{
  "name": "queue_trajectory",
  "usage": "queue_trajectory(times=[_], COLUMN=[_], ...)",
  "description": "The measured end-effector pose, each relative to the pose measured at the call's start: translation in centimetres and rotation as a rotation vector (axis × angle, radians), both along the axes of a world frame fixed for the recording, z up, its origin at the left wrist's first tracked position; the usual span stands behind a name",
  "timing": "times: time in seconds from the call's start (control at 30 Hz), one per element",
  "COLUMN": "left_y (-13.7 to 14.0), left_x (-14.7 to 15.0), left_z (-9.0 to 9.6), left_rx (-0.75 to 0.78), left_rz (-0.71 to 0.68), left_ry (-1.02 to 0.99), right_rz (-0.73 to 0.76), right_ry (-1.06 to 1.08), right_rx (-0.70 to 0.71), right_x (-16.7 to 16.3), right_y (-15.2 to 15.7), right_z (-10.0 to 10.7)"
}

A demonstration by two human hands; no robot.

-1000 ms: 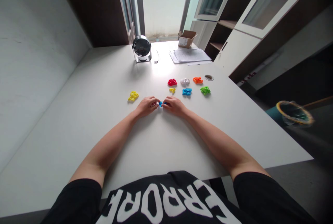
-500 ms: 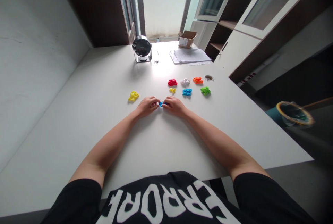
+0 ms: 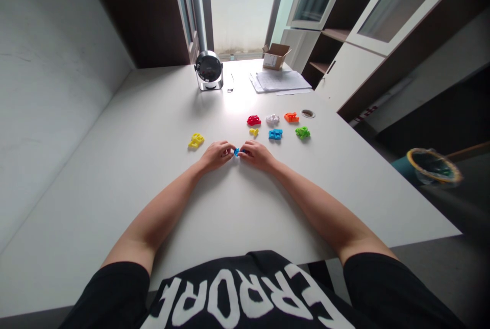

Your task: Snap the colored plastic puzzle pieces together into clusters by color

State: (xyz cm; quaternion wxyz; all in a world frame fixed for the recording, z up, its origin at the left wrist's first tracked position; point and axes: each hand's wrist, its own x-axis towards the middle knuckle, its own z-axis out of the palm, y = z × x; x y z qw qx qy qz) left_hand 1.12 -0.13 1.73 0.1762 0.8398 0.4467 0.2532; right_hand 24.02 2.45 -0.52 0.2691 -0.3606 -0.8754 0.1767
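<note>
Between the fingertips of both hands is a small blue plastic piece, mostly covered by the fingers. My left hand pinches it from the left, and my right hand pinches it from the right. Just beyond the right hand lie a small yellow piece and a larger blue piece. Behind them in a row are red pieces, white pieces and orange pieces. Green pieces lie farther right. Left of my left hand sits a yellow piece.
On the white table, a round black-faced device on a stand stands at the back. Papers and an open cardboard box are at the back right. A round grommet sits near the right edge. A bin stands beyond it.
Almost nothing differs. Both hands stay in place around the small blue piece, and the view has shifted very slightly.
</note>
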Motion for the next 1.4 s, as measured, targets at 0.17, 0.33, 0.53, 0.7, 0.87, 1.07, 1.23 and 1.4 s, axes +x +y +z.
queue_trajectory(times=[0.17,0.33,0.53,0.7,0.87,1.07,1.23,1.4], left_y=[-0.03,0.0,0.04,0.09,0.07,0.09,0.09,0.07], left_x=[0.0,-0.01,-0.02,-0.01,-0.03,-0.02,-0.01,-0.01], left_z=[0.04,-0.01,-0.07,-0.09,-0.1,-0.13,-0.13,-0.18], left_rx=[-0.003,-0.004,0.002,-0.002,-0.007,-0.015,-0.017,-0.002], left_rz=[0.003,-0.001,0.003,0.001,0.0,0.0,-0.008,-0.003], left_ry=[0.0,-0.004,-0.002,0.002,0.003,-0.003,-0.013,-0.008], right_rz=[-0.004,-0.007,-0.002,0.002,0.009,0.004,0.017,0.02], right_ry=[0.001,-0.003,0.001,0.005,0.011,0.009,0.02,0.017], right_rx=[-0.006,-0.005,-0.003,0.009,0.006,0.011,0.009,0.021], right_x=[0.0,0.02,0.01,0.0,0.01,0.06,0.08,0.12], right_y=[0.02,0.03,0.08,0.15,0.03,-0.07,0.11,0.1], right_z=[-0.08,-0.08,-0.08,-0.18,-0.01,0.11,-0.12,-0.1])
